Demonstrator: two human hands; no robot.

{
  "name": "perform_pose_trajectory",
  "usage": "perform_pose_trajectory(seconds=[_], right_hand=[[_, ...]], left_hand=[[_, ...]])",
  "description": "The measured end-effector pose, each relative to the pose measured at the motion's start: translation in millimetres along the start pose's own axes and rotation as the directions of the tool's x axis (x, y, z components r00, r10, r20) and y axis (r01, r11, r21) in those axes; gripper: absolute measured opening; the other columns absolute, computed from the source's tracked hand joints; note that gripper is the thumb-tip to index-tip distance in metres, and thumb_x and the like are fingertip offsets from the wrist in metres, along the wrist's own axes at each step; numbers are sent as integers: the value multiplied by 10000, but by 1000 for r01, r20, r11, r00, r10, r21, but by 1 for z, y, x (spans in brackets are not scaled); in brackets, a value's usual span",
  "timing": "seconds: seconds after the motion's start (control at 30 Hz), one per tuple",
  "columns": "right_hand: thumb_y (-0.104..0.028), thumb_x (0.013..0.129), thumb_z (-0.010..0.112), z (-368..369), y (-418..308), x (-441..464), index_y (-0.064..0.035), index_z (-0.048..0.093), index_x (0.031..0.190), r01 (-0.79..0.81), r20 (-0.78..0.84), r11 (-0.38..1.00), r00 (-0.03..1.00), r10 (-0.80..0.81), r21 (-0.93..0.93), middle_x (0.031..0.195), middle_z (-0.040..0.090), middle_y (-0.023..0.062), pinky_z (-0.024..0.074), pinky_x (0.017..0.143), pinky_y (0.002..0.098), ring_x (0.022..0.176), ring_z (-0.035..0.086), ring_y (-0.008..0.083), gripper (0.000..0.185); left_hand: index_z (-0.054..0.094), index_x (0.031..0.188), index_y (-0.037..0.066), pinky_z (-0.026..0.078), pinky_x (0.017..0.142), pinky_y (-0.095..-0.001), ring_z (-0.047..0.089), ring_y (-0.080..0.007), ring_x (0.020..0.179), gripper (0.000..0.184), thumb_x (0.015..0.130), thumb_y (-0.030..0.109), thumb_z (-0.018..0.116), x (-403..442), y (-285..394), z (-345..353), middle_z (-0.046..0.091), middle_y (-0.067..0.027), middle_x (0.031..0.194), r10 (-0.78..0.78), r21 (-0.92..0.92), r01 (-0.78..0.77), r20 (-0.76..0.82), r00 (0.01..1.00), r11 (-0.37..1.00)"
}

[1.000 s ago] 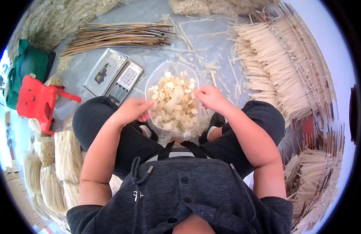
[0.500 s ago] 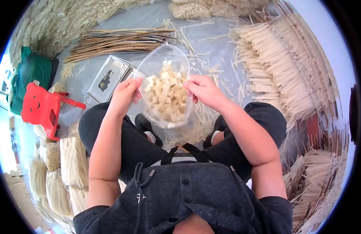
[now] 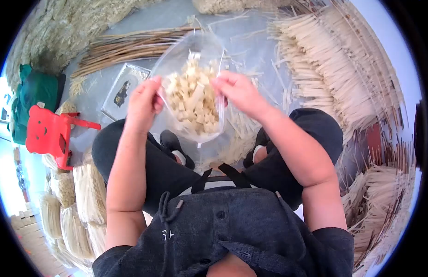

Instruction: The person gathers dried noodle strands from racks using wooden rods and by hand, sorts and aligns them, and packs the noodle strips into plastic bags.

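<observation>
One green bag [image 3: 38, 97] sits farthest left of the clear plastic bag [image 3: 184, 55] I see held up here, and a red chair [image 3: 47, 131] with a bear-like face stands nearer to it. Pale bundled strips [image 3: 89, 194] are piled on the near-left side, while a scuffed metal tray [image 3: 124, 90] rests just left of the clear plastic bag, below long brown sticks [image 3: 126, 46]. At its left rim the left hand [image 3: 143, 99] is pinched narrow, thumb against fingers, gripping the plastic. The clear plastic bag hangs between both hands, beyond the person's dark shoes, with pale, blocky cut pieces [image 3: 193, 99] heaped inside. At its right rim, the right hand [image 3: 239, 92] likewise clasps the plastic. Well right of it spread dense rows of cream-coloured strips [image 3: 320, 60].
</observation>
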State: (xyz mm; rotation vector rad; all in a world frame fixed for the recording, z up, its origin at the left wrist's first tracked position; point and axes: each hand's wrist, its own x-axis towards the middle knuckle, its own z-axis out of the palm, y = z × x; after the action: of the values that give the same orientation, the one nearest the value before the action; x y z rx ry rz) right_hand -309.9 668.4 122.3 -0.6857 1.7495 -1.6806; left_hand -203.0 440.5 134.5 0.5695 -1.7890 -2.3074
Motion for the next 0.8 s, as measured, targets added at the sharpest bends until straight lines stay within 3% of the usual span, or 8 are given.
perform_pose_trajectory(seconds=[0.07, 0.13, 0.2, 0.27, 0.33, 0.6, 0.73, 0.8], right_hand=[[-245, 953, 519, -4, -30, -6, -44, 564, 738, 178, -22, 979, 984, -176, 102, 657, 561, 4, 452, 537, 260, 568, 522, 84, 297], [-246, 953, 519, -9, -29, -3, -45, 560, 737, 186, -48, 975, 982, -181, 122, 657, 558, 4, 452, 544, 260, 574, 520, 83, 298], [-248, 953, 520, -17, -14, 7, -46, 556, 737, 233, -91, 962, 971, -222, 144, 658, 556, 3, 451, 550, 260, 580, 518, 82, 298], [-254, 954, 522, -25, 42, 21, -50, 558, 743, -111, -260, 992, 958, 123, 59, 659, 555, 0, 454, 551, 264, 586, 525, 86, 296], [-259, 957, 522, -21, 36, 20, -58, 570, 777, -81, -232, 996, 969, 86, 32, 685, 555, -8, 447, 572, 252, 603, 523, 84, 274], [-253, 950, 538, -29, -26, 1, -80, 575, 791, 237, -228, 953, 954, -192, 191, 709, 564, -9, 438, 597, 238, 631, 529, 84, 238], [-293, 949, 539, -36, 44, 14, -66, 580, 804, -70, -312, 985, 943, 118, 160, 708, 564, -4, 456, 573, 248, 613, 537, 94, 273], [-354, 912, 567, -31, 61, 17, -18, 613, 752, -247, -405, 959, 898, 172, -140, 639, 616, 63, 484, 525, 283, 519, 585, 136, 375]], left_hand=[[524, 674, 118, 265, 407, -194, 397, -51, 445, 316, 935, 287, 580, -13, 28, 8, 478, 30, 556, 108, 49, -105, -73, 991, 993], [523, 668, 126, 251, 407, -198, 373, -39, 445, 330, 932, 314, 584, -10, 39, 1, 470, 39, 561, 204, -54, -204, -15, 979, 977], [527, 669, 138, 240, 412, -197, 364, -32, 456, 337, 928, 346, 584, 6, 20, -4, 470, 43, 567, 77, 144, -54, -155, 985, 988], [551, 684, 132, 223, 422, -188, 349, -26, 457, 318, 924, 338, 586, 32, -32, -20, 470, 47, 572, -104, 433, 146, -121, 987, 889], [559, 692, 118, 217, 422, -186, 343, -30, 447, 311, 930, 316, 578, 28, -31, -8, 475, 47, 575, -194, 38, 191, 84, 977, 981], [546, 736, 97, 253, 408, -199, 368, -51, 448, 299, 958, 297, 535, 9, 23, 2, 494, 28, 577, 210, -186, -174, 196, 958, 967], [556, 727, 102, 285, 425, -210, 373, -54, 468, 358, 908, 409, 588, 35, -34, -14, 509, 24, 625, -331, 319, 312, 7, 944, 895], [557, 740, 95, 265, 411, -221, 351, -55, 457, 387, 915, 441, 564, 25, -39, -1, 484, 19, 605, -297, 417, 289, -47, 954, 862]])
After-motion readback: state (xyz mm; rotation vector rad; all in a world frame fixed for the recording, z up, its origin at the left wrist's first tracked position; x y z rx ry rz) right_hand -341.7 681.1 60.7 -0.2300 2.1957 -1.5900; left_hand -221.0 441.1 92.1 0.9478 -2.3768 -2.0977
